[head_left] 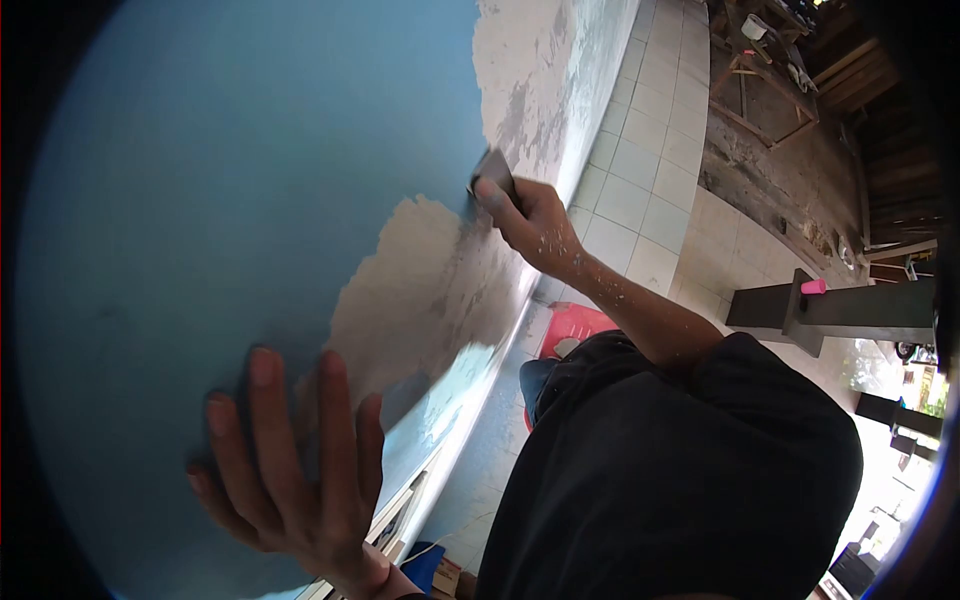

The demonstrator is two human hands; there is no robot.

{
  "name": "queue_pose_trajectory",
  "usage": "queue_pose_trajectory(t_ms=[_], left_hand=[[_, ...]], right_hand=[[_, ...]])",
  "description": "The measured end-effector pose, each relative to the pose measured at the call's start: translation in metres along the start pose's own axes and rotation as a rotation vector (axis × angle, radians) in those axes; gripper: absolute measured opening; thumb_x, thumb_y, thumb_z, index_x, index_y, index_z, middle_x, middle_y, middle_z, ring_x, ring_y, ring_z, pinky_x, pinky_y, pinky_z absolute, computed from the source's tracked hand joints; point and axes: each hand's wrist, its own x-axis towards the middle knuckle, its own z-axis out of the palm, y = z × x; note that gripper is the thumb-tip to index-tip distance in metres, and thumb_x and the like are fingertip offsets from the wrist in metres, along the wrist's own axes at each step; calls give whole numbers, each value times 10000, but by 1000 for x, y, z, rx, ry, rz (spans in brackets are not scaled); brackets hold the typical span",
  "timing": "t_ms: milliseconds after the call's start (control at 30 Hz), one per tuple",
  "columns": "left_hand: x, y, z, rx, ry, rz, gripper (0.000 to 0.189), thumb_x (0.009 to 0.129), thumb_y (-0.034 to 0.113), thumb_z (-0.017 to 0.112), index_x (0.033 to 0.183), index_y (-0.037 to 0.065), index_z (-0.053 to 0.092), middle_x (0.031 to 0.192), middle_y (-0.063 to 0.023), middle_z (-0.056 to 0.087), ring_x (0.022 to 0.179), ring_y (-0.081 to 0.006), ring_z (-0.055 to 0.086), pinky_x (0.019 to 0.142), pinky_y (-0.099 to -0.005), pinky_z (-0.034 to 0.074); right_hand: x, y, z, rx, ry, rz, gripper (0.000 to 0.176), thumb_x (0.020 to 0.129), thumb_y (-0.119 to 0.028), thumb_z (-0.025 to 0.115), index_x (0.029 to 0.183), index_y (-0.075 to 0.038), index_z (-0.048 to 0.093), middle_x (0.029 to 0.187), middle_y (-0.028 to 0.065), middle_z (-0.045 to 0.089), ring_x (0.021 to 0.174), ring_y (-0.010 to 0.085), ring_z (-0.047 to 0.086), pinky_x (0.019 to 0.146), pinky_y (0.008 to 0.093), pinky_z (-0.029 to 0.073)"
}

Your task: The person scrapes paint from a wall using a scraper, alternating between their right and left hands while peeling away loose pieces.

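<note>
My right hand (522,212) is closed around a small flat grey scraper (495,172), held against the wall at the border between blue paint and a bare patch. Motion blurs the tool a little, and its far edge is hard to make out. White flecks dot the hand and forearm. Lower down, my left hand (290,460) lies against the blue wall (200,200) with its fingers spread, holding nothing. Between the hands is a bare patch (400,290) of pale, ragged-edged plaster. Another stripped area (525,70) runs farther along the wall.
Beside my legs is a red plastic stool (575,325) with something pale on it. Tiled floor (640,150) follows the wall. Dark pillars (870,310) stand to the right, with a pink cup (813,287) on a ledge. A wooden frame (765,100) stands on bare ground.
</note>
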Motion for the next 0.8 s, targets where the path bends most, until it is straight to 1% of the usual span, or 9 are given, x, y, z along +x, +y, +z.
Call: queue_pose_trajectory(t_ms=[133,233,367,467,600,700,733,800], left_hand=[[0,-1,0,-10,2,-9,319,824,533,577,1107,398,635,1299,55,536,1241,-203,461,1100,-434,291],[-2,1,-2,-16,-23,4,313,826,534,573,1100,399,637,1299,57,535,1243,-202,459,1101,-433,291],[-1,-1,0,2,-6,5,310,827,543,567,1090,397,643,1297,54,536,1243,-202,458,1099,-432,295],[0,-1,0,2,-1,-5,314,825,550,567,1088,397,644,1298,50,536,1242,-200,458,1097,-428,297],[1,0,-1,20,-9,14,320,824,563,561,1089,401,643,1300,51,533,1243,-197,457,1101,-420,290],[0,0,-1,-1,-6,-1,321,822,566,564,1085,401,644,1297,52,535,1244,-199,456,1105,-419,282],[1,0,0,4,-1,-11,323,822,568,562,1087,401,643,1295,53,537,1244,-199,455,1106,-419,279],[0,1,-1,-2,-13,-13,328,823,571,559,1091,400,641,1290,55,540,1245,-199,455,1109,-419,274]], right_hand=[[-8,31,-3,-109,-4,70,593,866,-574,545,698,-6,543,569,-18,463,504,57,413,446,235,343],[-8,5,-2,-44,-7,43,596,868,-579,537,696,-9,549,562,-20,460,502,58,407,445,237,340],[-11,25,-1,-72,-9,31,591,877,-562,538,686,-3,545,562,-14,465,520,60,420,462,237,354],[-13,26,-3,-75,-19,83,593,872,-534,567,687,29,583,554,-6,473,538,63,429,473,271,365],[-8,31,-1,-99,8,45,549,883,-493,576,734,33,620,544,-6,475,536,62,427,486,269,369],[-14,32,-3,-131,-33,51,565,890,-528,544,702,4,570,591,-2,489,577,73,448,497,250,374],[-13,30,-5,-149,-53,86,556,892,-518,547,702,4,575,594,2,502,575,74,454,495,253,376],[-9,17,-3,-123,-35,28,568,884,-530,552,696,6,573,593,5,508,569,74,457,494,255,378]])
